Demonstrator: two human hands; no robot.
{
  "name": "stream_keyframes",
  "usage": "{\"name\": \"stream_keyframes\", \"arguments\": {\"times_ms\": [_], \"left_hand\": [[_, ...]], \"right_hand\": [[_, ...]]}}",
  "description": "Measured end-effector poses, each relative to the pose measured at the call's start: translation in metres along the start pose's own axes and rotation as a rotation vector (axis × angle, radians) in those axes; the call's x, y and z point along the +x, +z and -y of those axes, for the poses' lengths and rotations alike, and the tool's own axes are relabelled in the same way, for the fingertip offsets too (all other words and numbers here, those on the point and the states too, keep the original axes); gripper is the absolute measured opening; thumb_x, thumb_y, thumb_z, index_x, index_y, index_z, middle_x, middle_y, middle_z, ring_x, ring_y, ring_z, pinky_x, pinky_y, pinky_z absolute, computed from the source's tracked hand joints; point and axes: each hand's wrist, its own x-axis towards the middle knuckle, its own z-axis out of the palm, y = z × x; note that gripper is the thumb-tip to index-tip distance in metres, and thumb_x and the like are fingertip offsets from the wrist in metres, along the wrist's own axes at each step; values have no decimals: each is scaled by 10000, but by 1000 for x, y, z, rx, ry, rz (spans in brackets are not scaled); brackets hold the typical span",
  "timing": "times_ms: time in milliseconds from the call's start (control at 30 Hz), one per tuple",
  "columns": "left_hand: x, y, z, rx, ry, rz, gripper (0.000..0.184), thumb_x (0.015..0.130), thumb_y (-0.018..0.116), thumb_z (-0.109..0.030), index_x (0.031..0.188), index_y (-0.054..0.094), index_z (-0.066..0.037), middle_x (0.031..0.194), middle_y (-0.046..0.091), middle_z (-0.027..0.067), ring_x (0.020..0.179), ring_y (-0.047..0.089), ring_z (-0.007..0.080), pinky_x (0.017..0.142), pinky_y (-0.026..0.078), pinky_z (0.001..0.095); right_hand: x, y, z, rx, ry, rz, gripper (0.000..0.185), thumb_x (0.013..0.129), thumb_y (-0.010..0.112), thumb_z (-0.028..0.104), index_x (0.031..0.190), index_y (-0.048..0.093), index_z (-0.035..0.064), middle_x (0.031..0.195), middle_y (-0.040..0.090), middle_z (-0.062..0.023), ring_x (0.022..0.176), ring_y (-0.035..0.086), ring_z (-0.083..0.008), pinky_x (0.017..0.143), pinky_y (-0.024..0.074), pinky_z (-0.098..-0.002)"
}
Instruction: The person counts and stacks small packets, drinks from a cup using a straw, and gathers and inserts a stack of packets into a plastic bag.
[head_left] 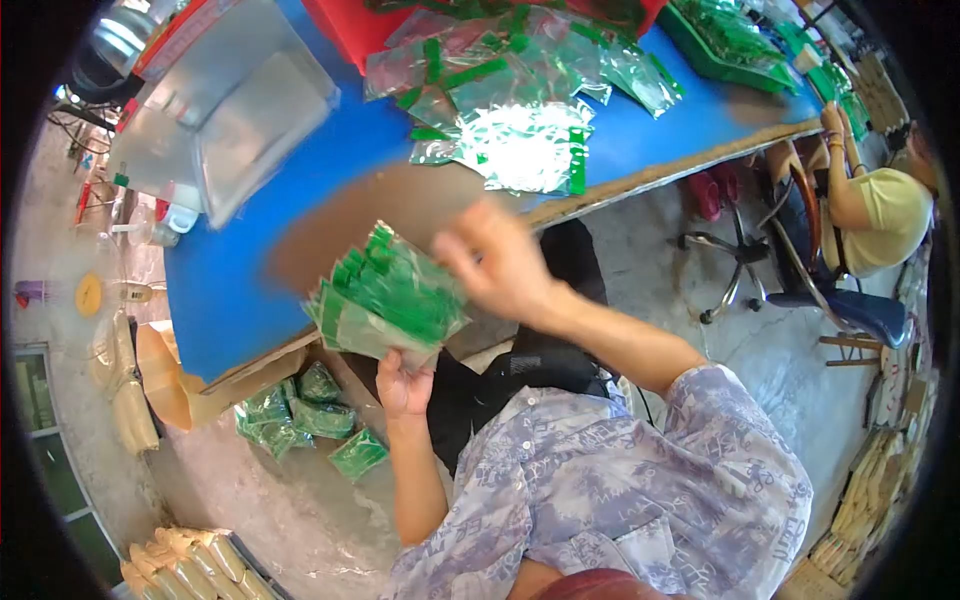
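Observation:
My left hand point(405, 388) is closed on the lower edge of a fanned stack of clear plastic packets with green strips point(385, 295), held in front of my lap by the table edge. Just right of the stack is my right hand point(497, 262). Motion smears its fingers, so whether it holds anything does not show. Ahead on the blue table lies a loose pile of similar green-and-clear packets point(520, 130), some of them shining with glare.
A red bin point(340, 30) stands behind the pile, a green tray point(735, 60) to its right. Clear plastic sheets point(262, 130) lie at left. Several bundled green packs point(320, 415) rest on the floor. Another person point(875, 215) sits at the right.

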Motion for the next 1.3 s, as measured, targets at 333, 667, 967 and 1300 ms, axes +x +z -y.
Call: {"name": "stream_keyframes", "arguments": {"times_ms": [333, 667, 967, 1300], "left_hand": [[-3, 21, -6, 132, -3, -24, 615, 838, 800, -99, 1406, 568, -50, 1397, 623, 109, 1311, 575, 323, 1155, 433, 553], [7, 17, 8, 146, -39, -91, 732, 795, 821, -112, 1454, 511, -49, 1437, 589, 122, 1331, 556, 358, 1150, 443, 572], [15, 36, 6, -105, -13, -6, 730, 818, 821, -104, 1467, 494, -48, 1505, 528, 160, 1419, 455, 396, 1232, 298, 624], [-9, -1, -22, 12, 45, 15, 749, 770, 837, -127, 1450, 534, -39, 1462, 583, 135, 1360, 531, 369, 1192, 358, 600]], "right_hand": [[-9, 3, -37, 69, -200, 251, 304, 971, 658, 304, 1006, 637, 3, 1046, 652, -197, 1000, 627, -387, 884, 497, -480], [52, -18, -117, -720, -33, 101, 728, 979, 539, 596, 1396, 572, 0, 1490, 490, -290, 1466, 344, -481, 1165, 238, -685], [43, -25, -30, 37, 279, 407, 436, 992, 609, 346, 1263, 619, 5, 1323, 593, -240, 1318, 515, -406, 1079, 413, -569], [35, 40, -43, 153, -279, 321, 376, 1037, 575, 363, 949, 633, 2, 986, 659, -212, 918, 652, -329, 812, 517, -418]]}}
